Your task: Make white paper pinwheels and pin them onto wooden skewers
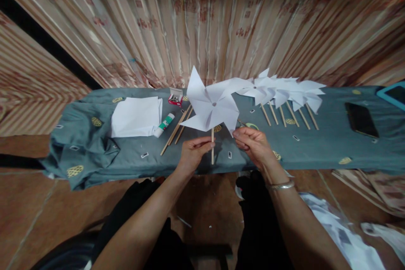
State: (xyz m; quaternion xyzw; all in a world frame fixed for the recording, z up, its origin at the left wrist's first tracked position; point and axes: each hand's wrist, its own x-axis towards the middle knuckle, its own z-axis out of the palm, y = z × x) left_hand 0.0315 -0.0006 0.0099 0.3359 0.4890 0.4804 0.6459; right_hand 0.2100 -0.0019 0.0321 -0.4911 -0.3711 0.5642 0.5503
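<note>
No text is legible, even on the glue stick point(166, 124).

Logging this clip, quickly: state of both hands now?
Left hand: closed, holding the wooden stick of the paper pinwheel.
Right hand: closed, pinching the tip of one pinwheel blade.

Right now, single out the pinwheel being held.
The leftmost pinwheel: the left fingers grip its stick and the right fingers touch one blade. The other pinwheels overlap in a row on the right.

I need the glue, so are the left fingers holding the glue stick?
No, the left fingers hold the paper pinwheel by its wooden stick, while the glue stick lies untouched.
</note>
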